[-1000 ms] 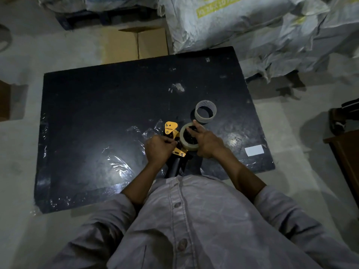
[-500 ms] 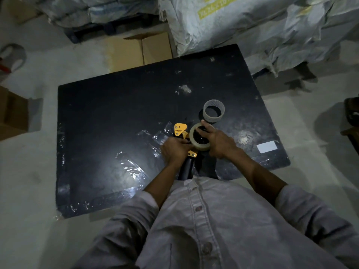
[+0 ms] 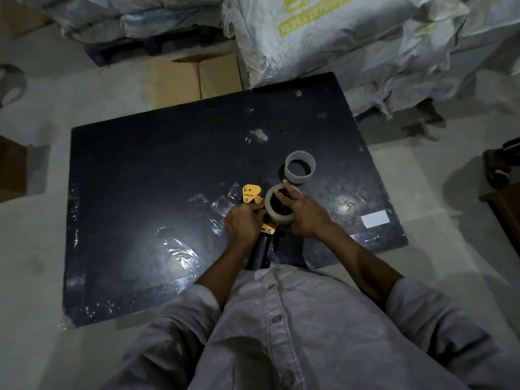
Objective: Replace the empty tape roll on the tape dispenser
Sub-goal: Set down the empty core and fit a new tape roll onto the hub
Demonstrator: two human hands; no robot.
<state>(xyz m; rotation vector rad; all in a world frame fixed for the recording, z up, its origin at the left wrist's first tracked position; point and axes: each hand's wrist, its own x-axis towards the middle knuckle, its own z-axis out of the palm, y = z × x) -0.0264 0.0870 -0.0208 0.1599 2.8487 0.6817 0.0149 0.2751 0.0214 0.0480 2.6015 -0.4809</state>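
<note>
A yellow and black tape dispenser [image 3: 251,194] lies on the black board [image 3: 157,175], its black handle pointing towards me. My left hand [image 3: 243,225] grips the dispenser's body. A full roll of clear tape [image 3: 277,218] sits on the dispenser's hub, and my right hand [image 3: 305,212] holds it, with fingers reaching into its core. Just beyond, an empty cardboard tape core [image 3: 299,168] stands on the board, apart from both hands.
Crumpled clear tape scraps [image 3: 180,250] stick to the board left of my hands. A white label [image 3: 375,219] lies near its right edge. Cardboard boxes [image 3: 197,78] and large white sacks [image 3: 337,35] crowd the far side. A wooden piece [image 3: 506,209] stands at right.
My hands keep the same hold on the dispenser and the roll; only the camera view has shifted slightly.
</note>
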